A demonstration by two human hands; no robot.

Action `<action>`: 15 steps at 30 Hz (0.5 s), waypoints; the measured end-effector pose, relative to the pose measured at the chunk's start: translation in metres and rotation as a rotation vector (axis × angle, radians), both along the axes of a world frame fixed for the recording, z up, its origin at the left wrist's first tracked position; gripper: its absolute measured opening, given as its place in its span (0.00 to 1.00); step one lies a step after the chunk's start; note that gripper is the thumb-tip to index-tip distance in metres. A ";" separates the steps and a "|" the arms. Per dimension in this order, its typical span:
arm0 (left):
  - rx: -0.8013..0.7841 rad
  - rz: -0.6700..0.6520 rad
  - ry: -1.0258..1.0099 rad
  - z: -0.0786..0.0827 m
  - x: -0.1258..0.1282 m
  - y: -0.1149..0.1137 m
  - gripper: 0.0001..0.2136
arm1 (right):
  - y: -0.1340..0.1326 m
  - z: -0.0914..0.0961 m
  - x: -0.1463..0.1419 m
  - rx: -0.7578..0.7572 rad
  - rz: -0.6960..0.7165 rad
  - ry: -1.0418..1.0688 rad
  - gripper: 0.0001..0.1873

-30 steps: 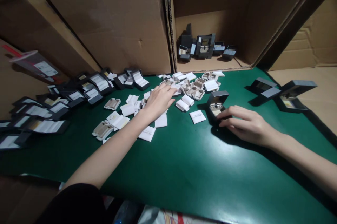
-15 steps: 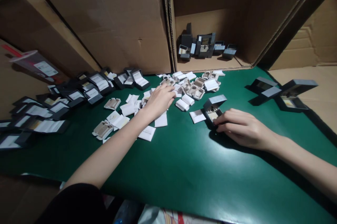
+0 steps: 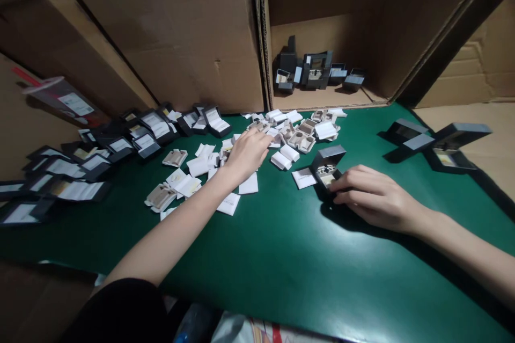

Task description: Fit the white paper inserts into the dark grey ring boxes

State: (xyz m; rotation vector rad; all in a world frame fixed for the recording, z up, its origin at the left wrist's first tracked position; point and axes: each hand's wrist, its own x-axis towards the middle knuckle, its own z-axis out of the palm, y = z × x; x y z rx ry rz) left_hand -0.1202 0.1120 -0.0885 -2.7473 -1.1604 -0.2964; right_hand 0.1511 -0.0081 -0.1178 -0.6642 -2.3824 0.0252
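Note:
My right hand (image 3: 372, 195) rests on the green table (image 3: 281, 257) with its fingers closed on a small dark open box (image 3: 328, 167); the box lid stands up and a pale insert shows inside. My left hand (image 3: 247, 152) reaches into a heap of small white and beige inserts (image 3: 298, 136), fingers curled over them; what they grip is hidden. A white card (image 3: 303, 177) lies just left of the box.
Many open dark boxes with white cards (image 3: 120, 141) spread along the left. Two more open dark boxes (image 3: 438, 144) sit at the right. A cardboard carton on its side (image 3: 322, 96) holds several dark boxes (image 3: 314, 69). Cardboard walls stand behind.
My right hand has drawn the dark box slightly left and toward me, next to the white card. My left hand stays on the heap of inserts.

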 end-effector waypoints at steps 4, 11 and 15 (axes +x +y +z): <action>0.049 0.008 -0.070 -0.009 0.003 0.005 0.08 | -0.001 0.000 -0.002 -0.021 0.018 -0.012 0.11; 0.106 -0.006 -0.445 -0.005 0.004 0.008 0.06 | 0.001 -0.001 0.001 -0.007 -0.017 -0.050 0.12; 0.174 -0.154 -0.746 0.007 0.010 -0.003 0.05 | 0.003 -0.004 0.003 -0.047 -0.040 -0.073 0.13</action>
